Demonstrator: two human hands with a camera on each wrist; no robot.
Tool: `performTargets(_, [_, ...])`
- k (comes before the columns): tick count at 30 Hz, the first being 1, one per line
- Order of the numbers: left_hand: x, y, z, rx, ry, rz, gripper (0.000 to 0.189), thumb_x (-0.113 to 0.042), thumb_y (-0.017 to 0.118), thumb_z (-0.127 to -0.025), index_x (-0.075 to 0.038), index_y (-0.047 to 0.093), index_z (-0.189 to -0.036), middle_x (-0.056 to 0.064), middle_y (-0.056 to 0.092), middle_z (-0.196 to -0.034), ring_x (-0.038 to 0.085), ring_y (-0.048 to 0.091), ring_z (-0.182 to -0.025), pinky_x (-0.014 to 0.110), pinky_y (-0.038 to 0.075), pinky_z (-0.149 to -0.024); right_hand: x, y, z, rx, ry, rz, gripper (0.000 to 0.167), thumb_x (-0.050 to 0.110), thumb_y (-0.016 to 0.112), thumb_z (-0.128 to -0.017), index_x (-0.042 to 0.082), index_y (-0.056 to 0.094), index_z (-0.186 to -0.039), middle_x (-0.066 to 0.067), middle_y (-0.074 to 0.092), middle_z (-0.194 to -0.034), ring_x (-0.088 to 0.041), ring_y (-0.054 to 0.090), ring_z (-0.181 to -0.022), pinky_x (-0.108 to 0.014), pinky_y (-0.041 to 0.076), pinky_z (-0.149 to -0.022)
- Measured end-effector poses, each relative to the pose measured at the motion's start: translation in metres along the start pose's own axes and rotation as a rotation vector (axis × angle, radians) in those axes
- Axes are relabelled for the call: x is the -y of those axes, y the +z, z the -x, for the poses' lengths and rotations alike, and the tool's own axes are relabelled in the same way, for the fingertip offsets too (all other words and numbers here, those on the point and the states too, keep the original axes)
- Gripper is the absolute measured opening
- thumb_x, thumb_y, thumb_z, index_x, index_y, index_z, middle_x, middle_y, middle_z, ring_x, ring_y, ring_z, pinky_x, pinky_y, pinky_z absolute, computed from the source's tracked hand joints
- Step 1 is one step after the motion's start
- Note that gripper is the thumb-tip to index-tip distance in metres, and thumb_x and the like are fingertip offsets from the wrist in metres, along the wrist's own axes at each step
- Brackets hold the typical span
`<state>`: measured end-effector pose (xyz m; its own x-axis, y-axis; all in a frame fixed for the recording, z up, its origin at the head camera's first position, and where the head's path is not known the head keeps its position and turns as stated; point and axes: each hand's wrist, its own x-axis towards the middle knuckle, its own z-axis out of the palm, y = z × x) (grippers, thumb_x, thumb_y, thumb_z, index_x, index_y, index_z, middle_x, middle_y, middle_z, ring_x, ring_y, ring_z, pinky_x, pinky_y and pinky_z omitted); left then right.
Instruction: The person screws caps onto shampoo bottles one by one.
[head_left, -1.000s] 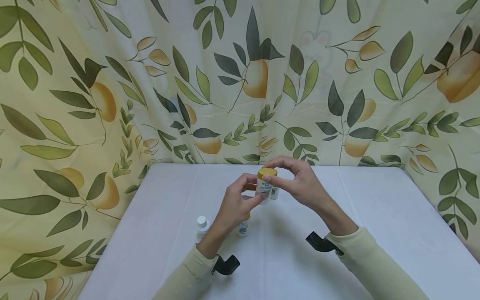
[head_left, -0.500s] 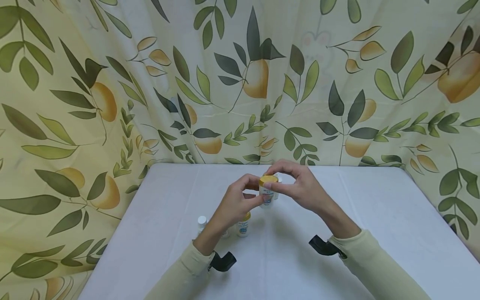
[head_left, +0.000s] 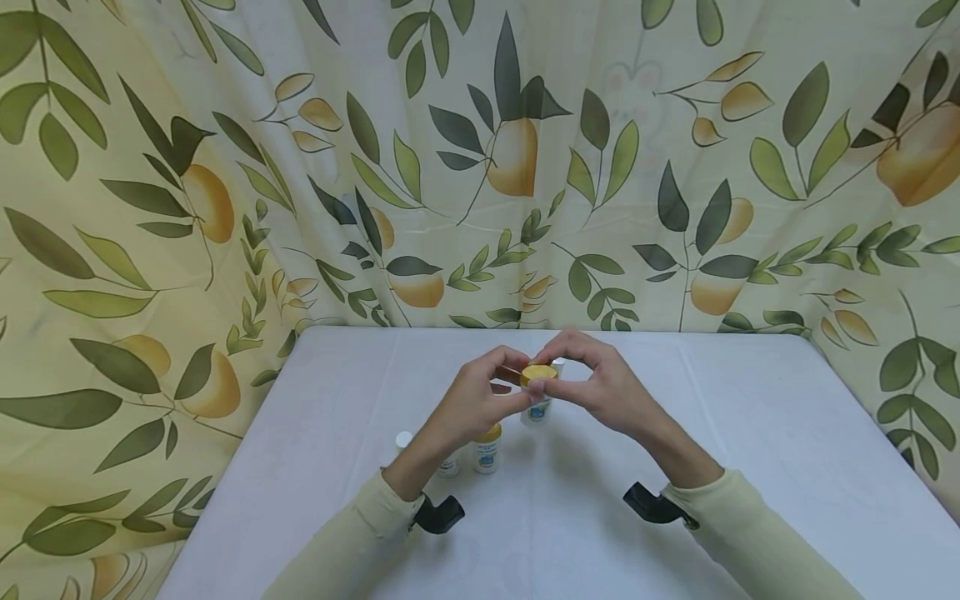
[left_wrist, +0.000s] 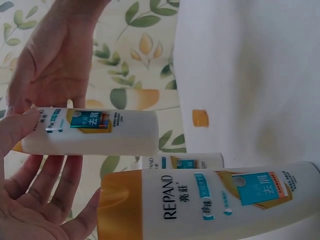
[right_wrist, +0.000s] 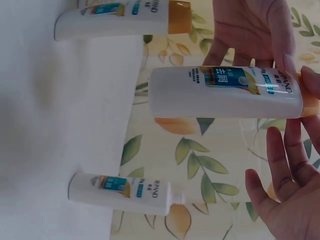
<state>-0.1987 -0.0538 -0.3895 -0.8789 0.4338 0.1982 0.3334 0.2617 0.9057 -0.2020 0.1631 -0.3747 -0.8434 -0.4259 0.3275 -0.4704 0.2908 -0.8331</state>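
A white shampoo bottle with a golden cap is held upright between both hands, off the white table in the wrist views. My left hand grips its upper body, the thumb against the label side. With thumb and forefinger, my right hand pinches the cap. The other right fingers spread beside the bottle in the right wrist view. Behind the hands stands another bottle, its narrow white neck bare. Nearer my left forearm is a gold-capped bottle.
Beside the gold-capped bottle, a white bottle is partly hidden by my left forearm. Further left shows a white bottle top. A small golden piece lies on the white table. A leaf-patterned curtain hangs behind.
Both hands have come lower and slightly nearer with the bottle. My left forearm has shifted left, covering more of the white-topped bottle.
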Motion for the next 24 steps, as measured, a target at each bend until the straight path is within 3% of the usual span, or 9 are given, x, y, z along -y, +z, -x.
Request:
performTargets(9, [0.004, 0.003, 0.002, 0.013, -0.008, -0.043, 0.026, -0.022, 0.078, -0.091, -0.012, 0.068, -0.113, -0.004, 0.07, -0.108, 0.015, 0.065, -0.103, 0.048, 0.055, -0.097, -0.007, 0.007, 0.005, -0.004, 0.041, -0.01, 0.017, 0.024, 0.081, -0.089, 0.025, 0.074, -0.105, 0.004, 0.065, -0.108, -0.018, 0.057, -0.113, -0.055, 0.041, -0.106])
performTargets(15, [0.007, 0.004, 0.003, 0.003, -0.019, -0.054, 0.024, -0.021, 0.079, -0.09, -0.013, 0.068, -0.11, -0.005, 0.071, -0.107, 0.014, 0.065, -0.102, 0.051, 0.052, -0.1, -0.01, 0.009, 0.007, -0.004, 0.068, 0.038, 0.021, 0.029, 0.082, -0.088, 0.028, 0.073, -0.107, 0.007, 0.066, -0.11, -0.017, 0.057, -0.116, -0.061, 0.041, -0.107])
performTargets(24, [0.013, 0.005, 0.003, 0.057, -0.043, -0.109, 0.022, -0.02, 0.079, -0.09, -0.014, 0.068, -0.109, -0.007, 0.071, -0.103, 0.009, 0.065, -0.098, 0.042, 0.052, -0.097, -0.014, 0.009, 0.011, 0.011, 0.056, 0.081, 0.02, 0.031, 0.083, -0.086, 0.03, 0.073, -0.104, 0.008, 0.067, -0.106, -0.018, 0.056, -0.113, -0.059, 0.038, -0.106])
